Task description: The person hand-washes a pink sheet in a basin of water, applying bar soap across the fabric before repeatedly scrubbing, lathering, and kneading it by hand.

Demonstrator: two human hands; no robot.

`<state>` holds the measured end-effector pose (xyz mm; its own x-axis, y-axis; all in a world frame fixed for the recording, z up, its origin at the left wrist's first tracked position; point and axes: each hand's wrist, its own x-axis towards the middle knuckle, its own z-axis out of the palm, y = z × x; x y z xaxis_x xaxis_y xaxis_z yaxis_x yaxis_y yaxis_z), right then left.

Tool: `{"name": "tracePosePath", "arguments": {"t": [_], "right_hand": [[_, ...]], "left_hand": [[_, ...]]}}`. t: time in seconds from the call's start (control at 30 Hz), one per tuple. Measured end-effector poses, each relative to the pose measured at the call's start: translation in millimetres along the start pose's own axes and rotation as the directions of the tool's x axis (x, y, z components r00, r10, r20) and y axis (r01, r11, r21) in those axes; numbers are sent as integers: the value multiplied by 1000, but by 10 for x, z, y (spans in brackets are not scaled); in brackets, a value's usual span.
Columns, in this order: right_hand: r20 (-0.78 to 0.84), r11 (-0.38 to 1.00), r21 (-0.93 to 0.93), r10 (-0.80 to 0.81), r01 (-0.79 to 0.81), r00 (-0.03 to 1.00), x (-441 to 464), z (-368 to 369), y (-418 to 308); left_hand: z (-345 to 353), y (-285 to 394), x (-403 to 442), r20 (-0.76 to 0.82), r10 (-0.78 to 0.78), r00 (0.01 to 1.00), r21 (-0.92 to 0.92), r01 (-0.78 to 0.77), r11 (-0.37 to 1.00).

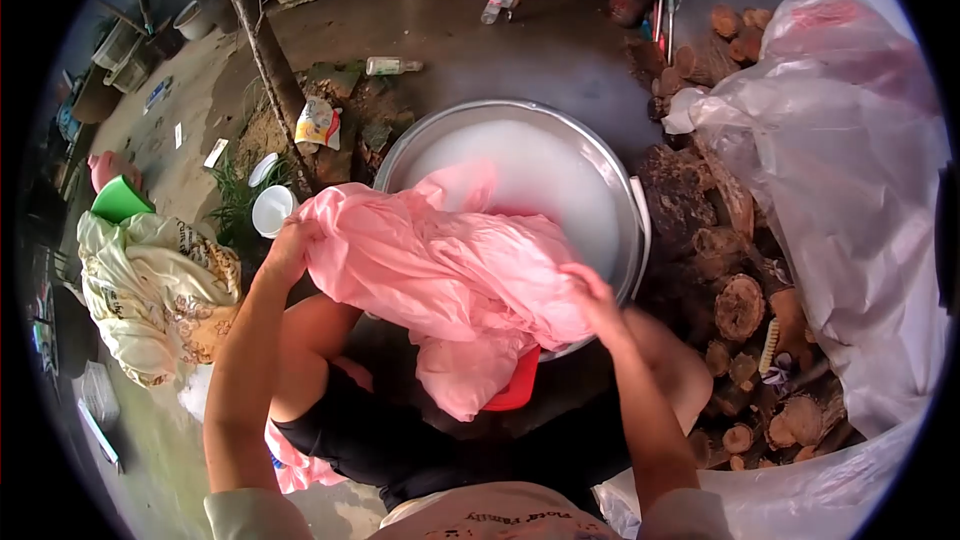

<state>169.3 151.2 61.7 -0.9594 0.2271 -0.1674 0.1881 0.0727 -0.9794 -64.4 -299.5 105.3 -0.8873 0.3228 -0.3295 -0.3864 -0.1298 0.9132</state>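
Note:
A large pink cloth [440, 260] is stretched between my two hands over the near side of a round metal basin [628, 230]. My left hand [292, 248] is closed on its left end, while my right hand [588, 295] pinches the right end. Cloudy white, sudsy water [535, 165] fills the basin. One fold of the cloth trails over the water, and another hangs down in front of the rim. Under that hanging part, a red plastic object [517, 382] shows; most of it is hidden.
Left of me lie a cream printed cloth [150, 280] and a green container [122, 200]. A white tub [273, 211] stands near a wooden pole [265, 50]. Cut logs [740, 308] and plastic sheeting [830, 160] fill the right side. Beyond the basin lies a bottle [393, 66].

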Motion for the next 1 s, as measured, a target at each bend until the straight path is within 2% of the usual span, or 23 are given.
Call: {"name": "tracePosePath", "arguments": {"t": [0.03,0.07,0.1,0.2,0.27,0.33,0.4,0.43,0.47,0.5,0.53,0.6,0.7,0.73,0.77,0.8,0.87,0.9,0.93,0.97,1.0], "right_hand": [[39,954,-255,-152,157,988,45,199,35],[77,787,-540,-307,298,949,98,397,-61],[3,723,-673,-210,157,978,113,670,-345],[37,636,-764,-121,106,992,449,1185,-387],[58,573,-813,-93,101,994,602,1378,35],[118,625,-779,64,52,991,710,1384,97],[253,755,-649,331,-94,909,765,1179,-181],[236,847,-379,477,-372,846,740,1022,-288],[215,943,-146,326,-300,921,744,799,-119],[68,942,83,320,-325,945,694,601,-149],[-14,953,109,285,-281,959,648,338,-207],[-161,910,413,107,-32,981,446,107,-487],[-236,784,613,60,101,970,302,-42,-565],[-253,732,665,32,150,967,213,24,-739],[-269,675,711,5,195,963,164,81,-856],[-219,673,720,-11,170,976,147,126,-882],[-122,669,736,-27,109,992,25,200,-840],[59,742,670,-59,4,997,21,156,-679],[142,921,385,-4,-51,990,36,182,-642],[223,997,53,50,-64,973,50,208,-606],[283,964,-231,-64,132,957,79,309,-521]], "left_hand": [[217,100,-98,-39,2,999,-19,-3,1000],[232,83,-83,-30,-1,1000,-22,0,1000],[235,66,-51,-18,-2,1000,-22,1,1000],[259,89,35,-47,40,998,-84,-44,995],[347,180,30,-87,90,992,-149,-102,983],[313,313,-14,-52,218,975,-202,-224,953],[44,260,34,27,359,933,-126,-353,927],[-48,239,56,9,354,935,-135,-350,927],[-133,229,91,-8,350,937,-146,-347,926],[-237,211,119,-9,350,937,-170,-347,923],[-210,246,115,-63,343,937,-148,-349,925],[-510,169,207,-134,240,962,-54,-249,967],[-222,202,242,40,336,941,-280,-313,908],[401,496,31,-148,265,953,-359,-301,884],[792,675,-125,-151,267,952,-375,-305,875],[1091,789,-241,-158,271,950,-392,-312,866],[1528,776,-480,23,264,964,-350,-239,906],[1631,642,-579,193,127,973,-9,-128,992],[1665,479,-686,303,-60,951,346,-51,937],[1606,33,-674,597,121,793,528,-502,685],[1536,-350,-628,849,126,512,469,-843,264]]}}
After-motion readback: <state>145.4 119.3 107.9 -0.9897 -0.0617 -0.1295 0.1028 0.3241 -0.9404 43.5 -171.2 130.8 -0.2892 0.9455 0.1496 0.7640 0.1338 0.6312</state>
